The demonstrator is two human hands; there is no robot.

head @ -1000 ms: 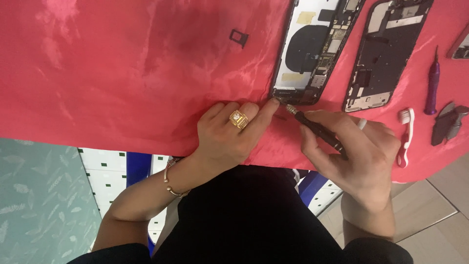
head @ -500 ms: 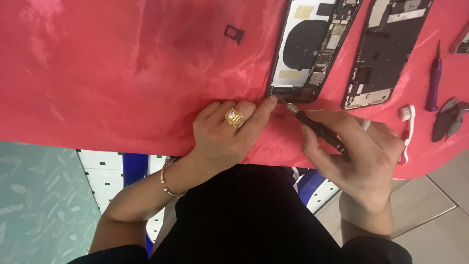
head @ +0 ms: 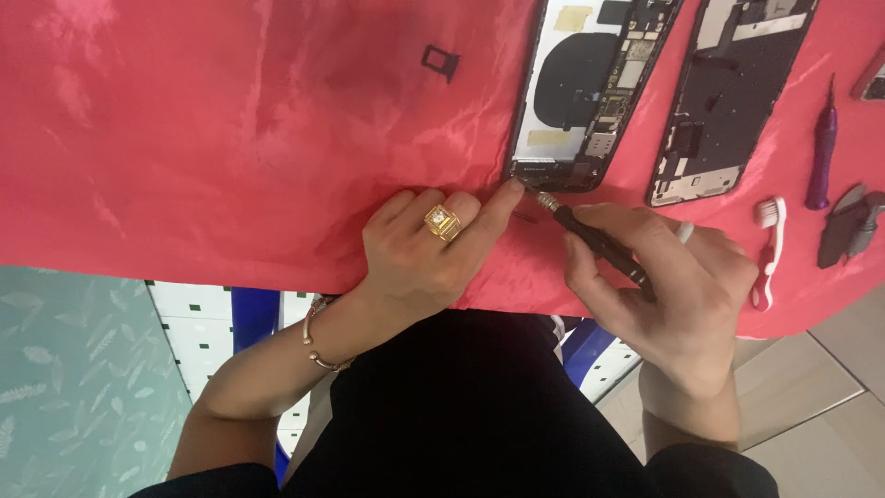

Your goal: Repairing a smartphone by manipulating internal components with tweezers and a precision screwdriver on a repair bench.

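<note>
Status: the phone (head: pixel 590 92) lies opened on the red cloth (head: pixel 230 138) that covers the counter, near its front edge. The inner boards and a dark round coil are exposed. The screen part (head: pixel 728 101) is already off and rests just beside the phone, on its right. A small tray (head: pixel 441 62) lies apart on the cloth, to the left of the phone. Judged from this layout, the opening step is complete and work on the bottom end of the phone is in hand; the boards and parts inside the phone are not yet removed.

Left hand (head: pixel 429 249): fingers pressed together and laid on the cloth, with the forefinger tip touching the bottom left corner of the phone. It holds nothing.

Right hand (head: pixel 678 277): closed in a pinch around the black screwdriver (head: pixel 599 242). The tip meets the bottom edge of the phone; whether it sits in a screw cannot be told.

Tools lying idle on the right: a purple driver (head: pixel 822 148), a white brush (head: pixel 770 249) and a grey tool (head: pixel 853 226).

Change against the earlier frames: both hands keep the same hold and posture. The phone and screen part sit slightly higher and further left in view, which suggests a small shift of the camera rather than of the parts
</note>
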